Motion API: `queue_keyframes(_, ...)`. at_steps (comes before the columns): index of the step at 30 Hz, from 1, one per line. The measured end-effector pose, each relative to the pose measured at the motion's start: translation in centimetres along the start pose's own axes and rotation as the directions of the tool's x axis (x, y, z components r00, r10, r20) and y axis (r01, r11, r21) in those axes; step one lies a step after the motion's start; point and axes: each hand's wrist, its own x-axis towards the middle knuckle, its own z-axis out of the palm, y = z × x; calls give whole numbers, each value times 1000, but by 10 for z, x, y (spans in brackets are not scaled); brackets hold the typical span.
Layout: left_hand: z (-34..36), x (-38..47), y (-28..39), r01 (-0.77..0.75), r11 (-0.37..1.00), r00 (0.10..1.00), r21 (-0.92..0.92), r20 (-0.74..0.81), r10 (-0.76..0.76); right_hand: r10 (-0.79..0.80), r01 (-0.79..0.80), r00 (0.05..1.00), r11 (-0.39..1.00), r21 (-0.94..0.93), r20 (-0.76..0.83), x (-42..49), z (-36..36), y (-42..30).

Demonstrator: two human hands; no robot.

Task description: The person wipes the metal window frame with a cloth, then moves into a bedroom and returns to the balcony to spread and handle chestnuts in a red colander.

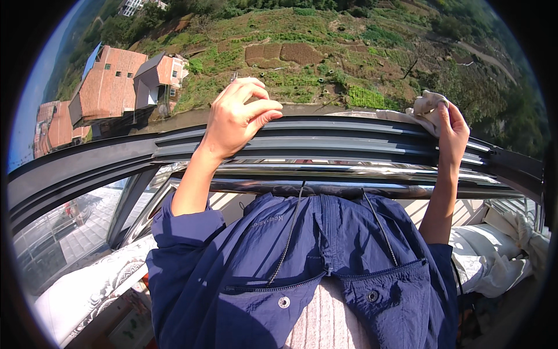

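Note:
My right hand (pixel 453 126) pinches a pale cloth (pixel 429 109) between thumb and fingers; the cloth hangs over the outer edge of the dark metal window frame (pixel 305 141) at the right. Above the same frame, left of centre, is my left hand (pixel 242 115), its fingers curled and its thumb near the fingertips. Something small and thin shows just beyond its knuckles, too unclear to name, and whether the fingers grip it cannot be told. A shiny metal rail (pixel 348 170) runs between the frame and my blue jacket (pixel 261 244).
Beyond the frame the ground drops away to garden plots (pixel 301 52) and brick buildings (pixel 115 83). A glass pane (pixel 83 218) is at the left. White patterned fabric (pixel 109 275) lies at lower left, and more white fabric (pixel 488 266) is bundled at lower right.

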Motion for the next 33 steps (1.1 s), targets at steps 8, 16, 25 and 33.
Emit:
queue_keyframes(8,10,-28,21,-176,977,944,118,303,133,3,-3,1000,1000,-24,-12,0,1,-1)
queue_keyframes(16,19,-30,19,-129,977,921,168,387,55,4,-4,1000,999,-52,7,0,0,-2)
queue_keyframes(25,22,-25,19,81,980,948,-184,316,-19,1,-2,1000,1000,-20,-9,-5,8,-14)
queue_keyframes(33,-1,-23,0,416,709,870,-569,23,-492,-143,155,975,986,-58,171,-55,58,-38)
